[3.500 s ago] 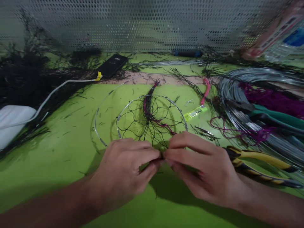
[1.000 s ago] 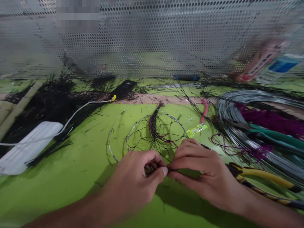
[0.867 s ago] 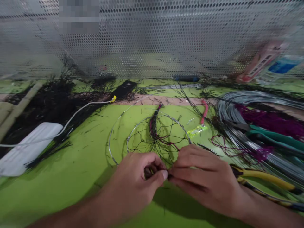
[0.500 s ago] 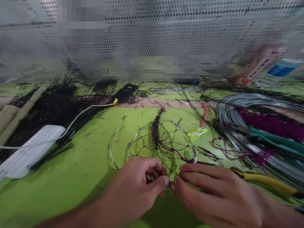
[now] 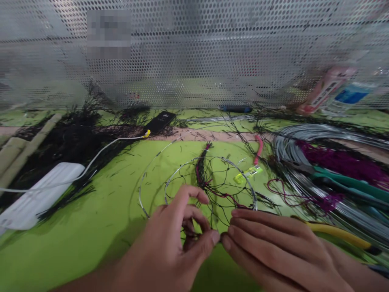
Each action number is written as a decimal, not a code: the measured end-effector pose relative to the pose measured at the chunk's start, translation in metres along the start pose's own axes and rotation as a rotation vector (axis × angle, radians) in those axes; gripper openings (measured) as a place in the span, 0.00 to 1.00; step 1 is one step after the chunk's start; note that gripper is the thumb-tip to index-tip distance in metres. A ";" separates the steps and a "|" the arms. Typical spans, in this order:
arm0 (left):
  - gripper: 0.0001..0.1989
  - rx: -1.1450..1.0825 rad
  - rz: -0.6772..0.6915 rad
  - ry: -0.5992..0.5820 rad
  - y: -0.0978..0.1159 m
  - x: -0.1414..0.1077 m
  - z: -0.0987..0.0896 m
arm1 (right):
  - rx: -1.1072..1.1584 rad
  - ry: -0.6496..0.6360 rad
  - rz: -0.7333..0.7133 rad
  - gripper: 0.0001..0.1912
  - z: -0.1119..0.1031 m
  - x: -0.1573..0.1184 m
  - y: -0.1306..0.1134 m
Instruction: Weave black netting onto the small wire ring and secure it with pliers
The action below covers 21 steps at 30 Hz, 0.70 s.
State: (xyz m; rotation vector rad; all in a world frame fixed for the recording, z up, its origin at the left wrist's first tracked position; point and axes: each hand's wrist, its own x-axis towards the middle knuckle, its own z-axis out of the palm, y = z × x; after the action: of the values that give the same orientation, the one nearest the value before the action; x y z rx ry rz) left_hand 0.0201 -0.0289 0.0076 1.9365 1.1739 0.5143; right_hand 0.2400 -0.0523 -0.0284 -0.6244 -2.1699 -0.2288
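Observation:
A silvery wire hoop [image 5: 249,184] carries a black knotted net [image 5: 223,199], with a bundle of black and purple cord ends [image 5: 201,166] standing up from the middle. At the hoop's near side, my left hand [image 5: 173,235] is closed, thumb tip and curled fingers on the rim, with the index finger lifted. My right hand [image 5: 276,247] grips the rim just beside it, fingers pressed together. A short dark piece of rim shows between the thumb tips; the rest of that side is hidden. A loose wire tail [image 5: 140,190] curves out left of the hoop.
At right lie a wire coil [image 5: 285,142], purple cord [image 5: 340,162], green-handled pliers [image 5: 343,176] and a yellow-handled tool [image 5: 337,230]. A white power strip [image 5: 45,190], black netting [image 5: 75,138] and a phone [image 5: 161,121] lie left. A perforated metal panel [image 5: 188,52] stands behind.
My left index finger has lifted and opened away from the thumb. The hoop has shifted slightly right between my hands, and the view has tilted a little.

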 end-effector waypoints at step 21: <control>0.12 0.526 0.537 0.211 -0.001 -0.006 0.002 | 0.044 0.274 0.455 0.18 0.011 0.008 -0.032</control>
State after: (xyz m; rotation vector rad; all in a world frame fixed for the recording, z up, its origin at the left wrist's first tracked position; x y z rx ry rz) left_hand 0.0182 -0.0344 0.0058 2.7350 0.9676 0.7575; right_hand 0.2125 -0.0732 -0.0273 -0.9797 -1.7151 -0.0193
